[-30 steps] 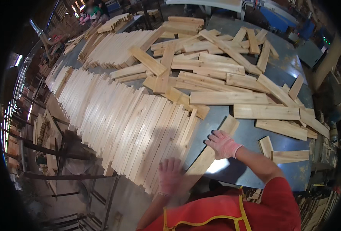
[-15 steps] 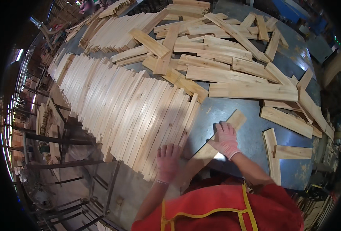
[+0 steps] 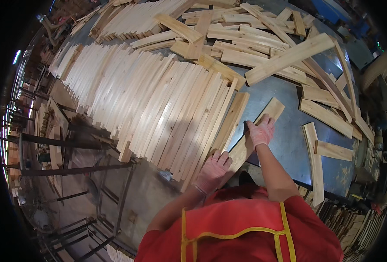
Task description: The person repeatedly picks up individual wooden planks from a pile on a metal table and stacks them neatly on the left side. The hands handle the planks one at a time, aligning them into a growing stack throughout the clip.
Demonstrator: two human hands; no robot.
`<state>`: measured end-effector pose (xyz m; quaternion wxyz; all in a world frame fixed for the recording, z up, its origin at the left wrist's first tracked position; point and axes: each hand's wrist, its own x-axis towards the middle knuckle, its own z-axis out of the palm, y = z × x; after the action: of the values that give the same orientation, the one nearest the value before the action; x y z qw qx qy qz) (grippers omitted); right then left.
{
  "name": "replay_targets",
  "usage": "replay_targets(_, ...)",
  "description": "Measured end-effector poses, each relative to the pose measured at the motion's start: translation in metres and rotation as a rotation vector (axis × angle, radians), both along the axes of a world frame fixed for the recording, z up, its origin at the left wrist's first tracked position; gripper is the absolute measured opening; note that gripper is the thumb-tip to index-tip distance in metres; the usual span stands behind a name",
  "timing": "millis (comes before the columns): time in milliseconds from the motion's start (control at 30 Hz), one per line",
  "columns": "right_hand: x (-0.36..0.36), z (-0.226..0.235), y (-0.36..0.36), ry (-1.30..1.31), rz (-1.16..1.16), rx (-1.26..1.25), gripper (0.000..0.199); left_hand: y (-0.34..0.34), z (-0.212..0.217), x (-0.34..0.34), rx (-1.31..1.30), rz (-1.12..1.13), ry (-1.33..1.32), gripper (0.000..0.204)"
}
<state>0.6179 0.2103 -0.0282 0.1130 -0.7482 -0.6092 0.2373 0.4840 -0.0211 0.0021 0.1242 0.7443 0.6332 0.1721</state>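
Observation:
A flat wooden board (image 3: 270, 112) lies slantwise over the metal table's near edge. My right hand (image 3: 261, 131), in a pinkish glove, grips it across the middle, with the thumb at its left edge. Lower down, my left hand (image 3: 214, 171), gloved alike, has its fingers bent over the near end of this board; the thumb is hidden. Just left of the board, a second wooden board (image 3: 233, 115) lies at a slant, its near end by my left fingers. Beside that is a long row of narrow wooden strips (image 3: 158, 113), packed side by side.
Loose boards (image 3: 241, 56) are heaped across the far part of the metal table (image 3: 285, 144). One board (image 3: 289, 59) lies slanted on top. Two more boards (image 3: 314, 163) touch at the right. A dark metal frame (image 3: 71, 170) stands at the lower left.
My left hand has moved right, from the row's near end to the board. A board now lies between the row and the gripped board. Boards at the heap's right side have shifted.

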Motion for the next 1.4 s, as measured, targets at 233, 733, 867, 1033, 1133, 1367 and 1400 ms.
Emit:
replay_targets(233, 0.025, -0.036, -0.011, 0.336, -0.116, 0.154, 0.103, -0.018, 0.047, -0.046, -0.011, 0.485, -0.598, 0.063)
replay_targets(733, -0.067, -0.007, -0.031, 1.179, 0.226, -0.621, 0.082, 0.047, 0.041, -0.116, -0.011, 0.66, -1.867, 0.064)
replay_targets(867, -0.053, -0.01, -0.034, 1.117, 0.19, -0.723, 0.078, 0.08, 0.045, -0.092, -0.037, 0.65, -1.971, 0.057)
replay_targets(1033, -0.022, 0.006, -0.026, 1.426, 0.174, -0.77, 0.062, 0.126, 0.011, -0.075, -0.177, 0.458, -2.205, 0.059)
replay_targets(1133, 0.011, 0.077, -0.026, 1.313, 0.396, -0.622, 0.091, 0.147, 0.045, -0.045, -0.063, 0.451, -2.098, 0.065)
replay_targets(1367, 0.062, 0.111, 0.022, 1.589, 0.481, -0.709, 0.109, 0.203, 0.092, 0.015, -0.24, 0.466, -1.344, 0.061)
replay_targets(1400, 0.072, 0.125, 0.022, 1.716, 0.307, -0.773, 0.104, 0.202, 0.092, 0.02, -0.232, 0.482, -1.344, 0.058)
